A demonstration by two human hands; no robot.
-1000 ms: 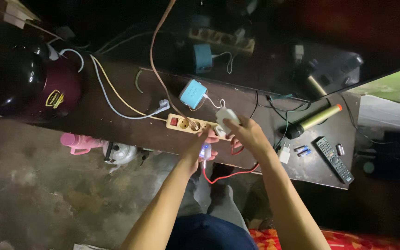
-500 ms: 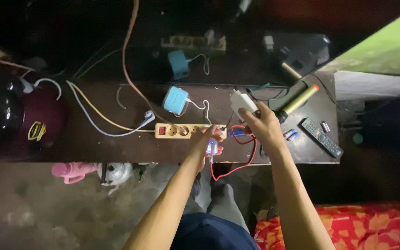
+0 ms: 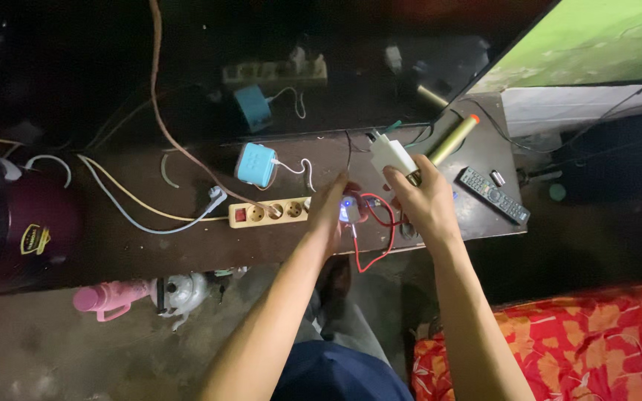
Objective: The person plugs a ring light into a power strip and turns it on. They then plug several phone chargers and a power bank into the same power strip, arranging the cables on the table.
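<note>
The right hand (image 3: pixel 426 199) has its fingers clenched around a white charger block (image 3: pixel 393 154), lifted clear of the dark counter (image 3: pixel 150 238) and tipped toward twelve o'clock, apparently to keep its underside free. The left hand (image 3: pixel 330 206) lies on the right end of the cream power strip (image 3: pixel 269 212), fingers curled over a small glowing blue-lit device (image 3: pixel 348 209), pinning the strip so it does not slide. One red wire (image 3: pixel 373 245) loops down from that device, over the counter edge at six o'clock. One blue adapter (image 3: pixel 255 165) sits at eleven o'clock from the strip, its thin white lead curling beside it. At three o'clock lie one remote control (image 3: pixel 493 194) and one yellow-bodied torch (image 3: pixel 452 138). One pink bottle (image 3: pixel 105 298) lies on the floor at eight o'clock.
</note>
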